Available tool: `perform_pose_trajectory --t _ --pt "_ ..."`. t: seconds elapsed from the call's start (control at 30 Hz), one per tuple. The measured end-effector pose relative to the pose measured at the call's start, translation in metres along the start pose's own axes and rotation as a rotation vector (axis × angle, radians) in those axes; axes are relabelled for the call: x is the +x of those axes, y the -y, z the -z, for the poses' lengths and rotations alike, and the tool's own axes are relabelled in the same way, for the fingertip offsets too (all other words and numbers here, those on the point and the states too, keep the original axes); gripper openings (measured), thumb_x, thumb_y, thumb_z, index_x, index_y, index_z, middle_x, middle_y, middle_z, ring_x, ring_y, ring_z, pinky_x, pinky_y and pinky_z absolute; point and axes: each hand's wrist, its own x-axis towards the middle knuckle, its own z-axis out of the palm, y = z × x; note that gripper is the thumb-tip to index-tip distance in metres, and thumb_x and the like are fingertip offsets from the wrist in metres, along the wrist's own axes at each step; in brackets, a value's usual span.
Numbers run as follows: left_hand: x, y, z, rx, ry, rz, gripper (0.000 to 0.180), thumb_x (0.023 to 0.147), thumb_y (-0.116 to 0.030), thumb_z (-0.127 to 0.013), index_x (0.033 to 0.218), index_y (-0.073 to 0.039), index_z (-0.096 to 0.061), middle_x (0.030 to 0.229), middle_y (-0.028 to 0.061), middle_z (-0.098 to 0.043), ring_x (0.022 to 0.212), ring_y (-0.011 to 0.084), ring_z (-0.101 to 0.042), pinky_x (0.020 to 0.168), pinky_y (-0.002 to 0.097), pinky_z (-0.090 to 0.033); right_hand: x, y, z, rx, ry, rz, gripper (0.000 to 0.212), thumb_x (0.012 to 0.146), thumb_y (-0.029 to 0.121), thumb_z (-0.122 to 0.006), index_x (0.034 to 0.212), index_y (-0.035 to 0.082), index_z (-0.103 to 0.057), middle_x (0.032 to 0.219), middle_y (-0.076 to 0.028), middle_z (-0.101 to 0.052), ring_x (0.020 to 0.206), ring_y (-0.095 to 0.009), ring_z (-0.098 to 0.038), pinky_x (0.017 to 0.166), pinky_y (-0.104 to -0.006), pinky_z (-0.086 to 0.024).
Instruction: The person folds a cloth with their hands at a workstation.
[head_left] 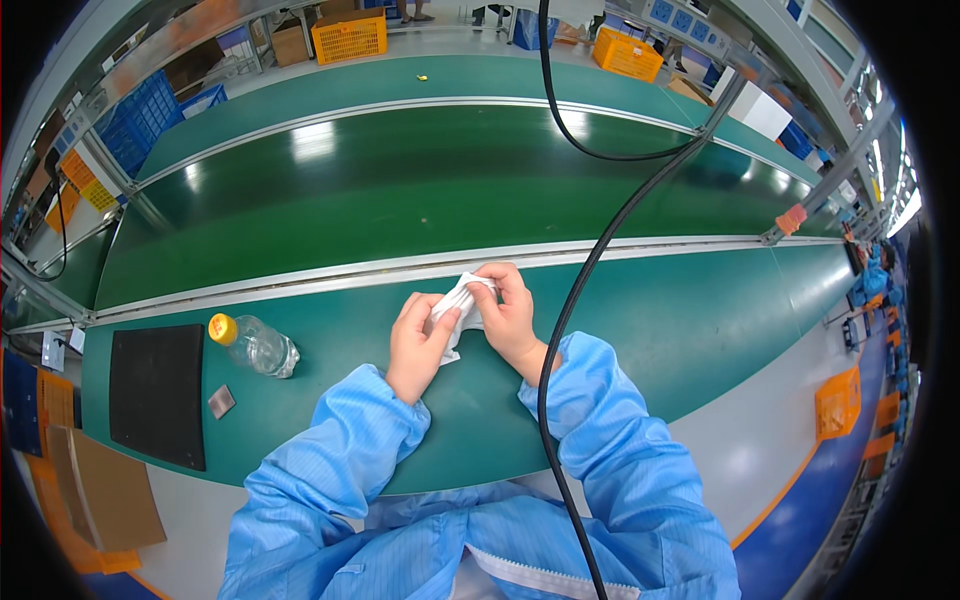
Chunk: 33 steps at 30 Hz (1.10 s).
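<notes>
While both hands work at the middle of the green desk [640, 330], the things to their left lie untouched. Farthest left, a flat brown cardboard sheet [105, 490] hangs over the desk's near edge, with orange crates [55, 400] beside it. Next comes a black rectangular mat [158, 393], lying flat. Just right of it sits a small grey square piece [221, 401], and above that a clear plastic bottle [255, 344] with a yellow cap lies on its side; any label on it is too small to make out.

Then the left hand [418, 345], fingers curled closed around the lower part of a small white cloth [458, 312], thumb pressing on top. The right hand [510, 315] pinches the upper end of the same cloth, fingers bent tight over it. The cloth is held between both hands, just above the desk and near the metal rail [330, 270] of the conveyor. It looks light, soft and limp, crumpled into folds; it would give under any grip and is best taken by pinching a bunched edge or fold, as no part of it seems stiff.

A black cable [560, 340] hangs down in front of the right sleeve. Beyond the conveyor, an orange basket [349, 36] and a second yellow-orange one [628, 54] stand on the floor, with blue crates [140, 115] at far left. At the right edge, another orange crate [838, 402] stands below the desk.
</notes>
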Motion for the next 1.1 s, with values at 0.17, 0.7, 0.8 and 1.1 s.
perform_pose_trajectory --t 0.17,0.7,0.8,1.1 --pt "-0.001 0.004 0.001 -0.034 -0.057 -0.081 0.014 0.09 -0.012 -0.061 0.098 -0.001 -0.061 0.089 0.0055 -0.06 0.077 0.0123 -0.056 0.068 0.0256 -0.046 -0.001 -0.007 -0.004 0.111 -0.053 -0.052 0.012 0.089 0.008 -0.062 0.097 0.0 -0.058 0.086 -0.006 -0.062 0.077 -0.012 -0.059 0.068 -0.025 -0.047" --pt "0.006 -0.01 -0.011 -0.278 -0.083 0.006 0.017 0.094 -0.016 -0.055 0.106 -0.003 -0.056 0.089 0.0058 -0.063 0.081 0.0087 -0.058 0.07 0.0259 -0.049 0.012 -0.034 0.02 0.059 0.026 -0.132 0.023 0.097 0.007 -0.049 0.118 0.001 -0.052 0.099 -0.005 -0.057 0.09 -0.011 -0.055 0.079 -0.023 -0.045" --pt "0.001 -0.013 -0.001 -0.307 -0.136 0.009 0.02 0.097 -0.018 -0.048 0.109 -0.003 -0.053 0.09 0.0073 -0.064 0.08 0.0126 -0.061 0.07 0.0282 -0.049 0.011 -0.035 0.005 0.094 0.108 -0.123 0.028 0.097 0.006 -0.047 0.124 0.0 -0.049 0.104 -0.007 -0.055 0.094 -0.013 -0.055 0.084 -0.0245 -0.045" --pt "-0.004 -0.009 0.002 -0.359 -0.24 -0.066 0.022 0.098 -0.014 -0.044 0.116 -0.003 -0.049 0.099 0.0105 -0.063 0.088 0.0155 -0.061 0.077 0.0295 -0.048 0.01 -0.028 -0.003 0.209 0.312 -0.274 0.034 0.099 0.012 -0.042 0.131 0.0 -0.043 0.114 -0.011 -0.053 0.104 -0.017 -0.053 0.094 -0.0292 -0.042"
